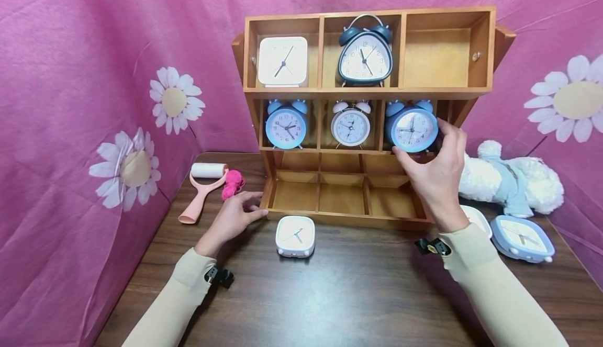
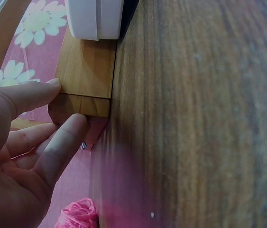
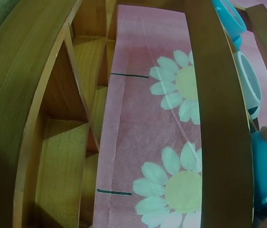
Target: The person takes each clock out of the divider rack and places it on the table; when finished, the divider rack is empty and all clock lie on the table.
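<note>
My right hand (image 1: 435,171) holds a blue twin-bell alarm clock (image 1: 413,130) in the right compartment of the shelf's middle row, thumb at its lower left and fingers at its right side. In the right wrist view, that blue clock (image 3: 266,171) shows at the right edge with a fingertip on it. My left hand (image 1: 235,219) grips the lower front left corner of the wooden shelf (image 1: 330,220); the left wrist view shows thumb and fingers on that corner (image 2: 81,102). A white square clock (image 1: 295,236) lies face up on the table near the left hand.
A white square clock (image 1: 282,63) and a dark triangular clock (image 1: 365,62) occupy the top row; a blue clock (image 1: 286,127) and a white clock (image 1: 350,127) the middle. Around lie a lint roller (image 1: 200,198), pink yarn (image 1: 233,183), a plush toy (image 1: 513,179) and a blue-rimmed clock (image 1: 522,238).
</note>
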Available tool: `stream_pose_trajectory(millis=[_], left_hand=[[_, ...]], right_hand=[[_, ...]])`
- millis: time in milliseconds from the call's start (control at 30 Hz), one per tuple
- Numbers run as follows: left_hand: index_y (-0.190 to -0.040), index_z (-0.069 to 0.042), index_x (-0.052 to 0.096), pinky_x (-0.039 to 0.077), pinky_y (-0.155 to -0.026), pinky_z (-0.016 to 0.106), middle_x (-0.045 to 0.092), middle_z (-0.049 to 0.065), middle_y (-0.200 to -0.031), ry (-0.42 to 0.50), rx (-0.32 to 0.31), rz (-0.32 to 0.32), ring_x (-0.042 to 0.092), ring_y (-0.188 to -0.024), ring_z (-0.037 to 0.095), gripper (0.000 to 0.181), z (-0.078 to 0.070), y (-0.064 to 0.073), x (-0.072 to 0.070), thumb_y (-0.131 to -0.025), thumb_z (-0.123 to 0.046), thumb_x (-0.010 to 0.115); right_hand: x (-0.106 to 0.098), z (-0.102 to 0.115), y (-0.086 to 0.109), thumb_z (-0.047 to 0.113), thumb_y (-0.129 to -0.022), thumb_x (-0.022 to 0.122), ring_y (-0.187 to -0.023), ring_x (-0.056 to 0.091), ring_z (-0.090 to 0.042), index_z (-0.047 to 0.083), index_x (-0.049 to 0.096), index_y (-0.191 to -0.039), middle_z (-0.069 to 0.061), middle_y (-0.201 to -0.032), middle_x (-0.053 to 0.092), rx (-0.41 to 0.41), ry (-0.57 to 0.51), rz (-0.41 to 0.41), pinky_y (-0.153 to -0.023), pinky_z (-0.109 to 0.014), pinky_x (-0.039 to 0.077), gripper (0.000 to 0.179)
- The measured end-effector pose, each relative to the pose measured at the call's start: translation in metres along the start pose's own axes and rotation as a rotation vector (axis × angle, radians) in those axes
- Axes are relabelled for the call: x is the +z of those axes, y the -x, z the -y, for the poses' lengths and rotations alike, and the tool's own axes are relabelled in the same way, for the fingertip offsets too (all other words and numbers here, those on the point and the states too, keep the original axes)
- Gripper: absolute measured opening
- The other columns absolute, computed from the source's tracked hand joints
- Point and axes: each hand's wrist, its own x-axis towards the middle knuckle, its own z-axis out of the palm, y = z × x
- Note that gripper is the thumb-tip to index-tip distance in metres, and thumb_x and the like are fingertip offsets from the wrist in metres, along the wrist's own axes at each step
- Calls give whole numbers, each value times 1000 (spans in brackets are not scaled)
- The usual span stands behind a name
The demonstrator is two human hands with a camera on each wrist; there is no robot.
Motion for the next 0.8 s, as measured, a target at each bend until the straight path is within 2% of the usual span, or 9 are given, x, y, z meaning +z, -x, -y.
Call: stream_pose_trajectory(millis=[100,133,200,333,367,567,633,700,800], left_hand=[[-144,-4,73,56,-77,29,83,11,-109,-9,-14,-5,81,-92,16,56,-1,0,1,-98,-33,88],[-145,-4,73,57,-79,30,83,11,-110,-2,-10,-3,81,-94,17,57,5,-2,3,-98,-33,88],[-146,-2,72,58,-81,32,83,13,-112,-19,-43,2,82,-97,20,56,-4,-1,1,-98,-28,88],[-145,-2,73,57,-79,30,83,13,-113,-2,-27,3,81,-95,18,58,-1,-2,0,-98,-31,89],[-144,-1,73,56,-76,29,83,14,-111,-13,-32,0,81,-92,18,56,-6,0,-1,-98,-29,89],[-141,-5,75,54,-71,26,83,9,-106,-1,37,-30,79,-86,12,59,20,-5,6,-97,-41,90],[-141,-3,75,56,-73,28,83,12,-108,-11,4,-23,80,-89,15,58,4,-2,2,-96,-36,90],[-142,-3,74,56,-75,27,83,13,-109,-21,-17,-23,81,-91,16,56,-2,-1,1,-97,-32,90],[-144,-2,73,57,-79,30,83,15,-112,-27,-59,-4,82,-95,21,55,-16,3,-3,-97,-26,89]], right_hand=[[-1,2,0,23,-79,101,-137,57,-21,5,54,-159,-24,-150,53,7,8,4,-106,-10,41,94],[-1,3,0,24,-79,101,-135,58,-20,6,54,-159,-24,-150,53,9,11,6,-104,-8,41,94],[-2,4,0,24,-80,100,-133,59,-19,6,53,-159,-24,-150,53,14,19,10,-102,-6,42,94],[-3,6,0,26,-81,100,-134,60,-22,5,54,-159,-25,-149,54,14,22,7,-104,-8,43,93],[-4,7,0,26,-80,100,-136,60,-24,5,54,-158,-25,-150,54,12,22,4,-106,-10,42,93],[-8,10,-2,27,-78,100,-141,57,-29,4,55,-157,-24,-152,56,13,18,-9,-113,-21,41,94],[-10,12,-1,27,-78,100,-139,57,-26,5,56,-157,-23,-151,56,21,16,-9,-111,-20,41,93],[-11,14,-1,26,-77,101,-136,57,-20,7,57,-157,-20,-151,57,30,15,-10,-108,-18,41,93],[-14,17,1,24,-77,101,-130,55,-7,12,58,-156,-6,-145,58,52,-2,-8,-102,-13,43,91]])
